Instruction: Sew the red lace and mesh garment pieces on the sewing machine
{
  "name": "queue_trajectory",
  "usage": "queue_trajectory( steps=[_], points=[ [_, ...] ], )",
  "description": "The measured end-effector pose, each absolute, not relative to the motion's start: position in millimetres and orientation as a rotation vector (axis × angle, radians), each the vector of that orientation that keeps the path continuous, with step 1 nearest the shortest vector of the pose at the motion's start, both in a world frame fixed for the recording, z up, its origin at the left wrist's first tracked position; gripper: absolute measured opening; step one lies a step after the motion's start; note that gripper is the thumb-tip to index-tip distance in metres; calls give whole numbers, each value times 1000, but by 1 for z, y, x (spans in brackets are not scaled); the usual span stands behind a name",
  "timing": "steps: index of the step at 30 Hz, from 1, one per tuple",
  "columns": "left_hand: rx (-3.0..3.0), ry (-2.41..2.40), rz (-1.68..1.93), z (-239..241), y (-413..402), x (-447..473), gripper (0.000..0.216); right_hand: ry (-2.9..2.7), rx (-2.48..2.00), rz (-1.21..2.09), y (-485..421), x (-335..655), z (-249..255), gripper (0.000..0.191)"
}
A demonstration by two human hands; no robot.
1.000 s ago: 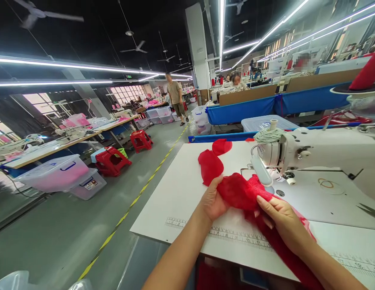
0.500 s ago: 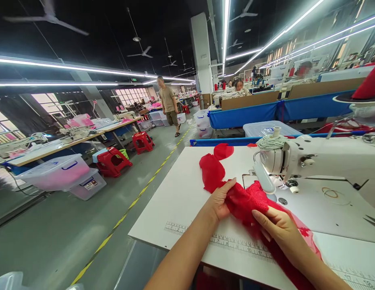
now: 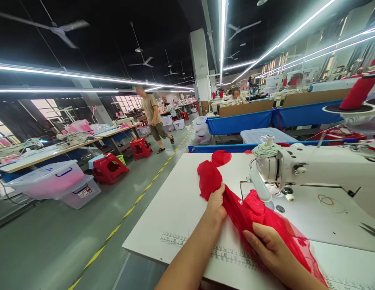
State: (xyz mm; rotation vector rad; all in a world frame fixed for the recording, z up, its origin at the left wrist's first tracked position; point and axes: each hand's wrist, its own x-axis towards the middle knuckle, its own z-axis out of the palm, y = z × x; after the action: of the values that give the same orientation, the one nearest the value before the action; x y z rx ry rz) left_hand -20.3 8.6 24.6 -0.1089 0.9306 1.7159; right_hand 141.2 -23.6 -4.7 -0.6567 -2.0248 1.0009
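Red sheer fabric lies on the white sewing table, running from a loose end at the far side, under the presser foot of the white sewing machine, toward me. My left hand grips the fabric to the left of the needle, fingers closed round it. My right hand lies nearer me at the table's front, its fingers under and pinching the stretched cloth. A printed ruler runs along the table's front edge.
Scissors and a rubber band lie on the table at the right. A person walks in the aisle at the left. Red stools, clear plastic bins and other work tables stand beyond. Blue fabric troughs are behind.
Both hands have drawn the fabric taut between them; the right hand slid nearer me. The person in the aisle has walked closer. The camera tilted slightly.
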Motion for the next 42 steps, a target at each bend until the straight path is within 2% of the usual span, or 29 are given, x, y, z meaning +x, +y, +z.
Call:
queue_trajectory(
  steps=[5, 12, 15, 18, 20, 22, 25, 32, 37, 42],
  points=[
    [-124, 969, 1743, 22, 13, -19, 11, -2122, -567, 1030, -24, 143, -7, 60],
    [-30, 977, 1752, 43, -7, -15, 17, -2103, -677, 1082, -21, 150, -11, 57],
    [96, 938, 1762, 49, -30, -11, 24, -1957, -924, 867, -21, 160, -9, 40],
    [262, 945, 1721, 45, -51, -1, 45, -1847, -1013, 582, -25, 165, -1, 38],
    [316, 957, 1657, 39, -59, 11, 53, -1896, -969, 670, -28, 162, 4, 38],
    [326, 928, 1598, 35, -64, 22, 52, -1921, -960, 853, -29, 154, 9, 43],
    [264, 849, 1552, 34, -66, 32, 48, -1881, -943, 963, -27, 145, 10, 50],
    [50, 809, 1327, 40, -46, 6, 26, -1928, -809, 1070, -29, 151, 10, 52],
    [137, 963, 1382, 31, -29, -10, 36, -1987, -802, 1065, -32, 156, 4, 55],
    [291, 1010, 1504, 23, -25, -6, 49, -2015, -655, 1000, -38, 155, -1, 47]
  ],
)
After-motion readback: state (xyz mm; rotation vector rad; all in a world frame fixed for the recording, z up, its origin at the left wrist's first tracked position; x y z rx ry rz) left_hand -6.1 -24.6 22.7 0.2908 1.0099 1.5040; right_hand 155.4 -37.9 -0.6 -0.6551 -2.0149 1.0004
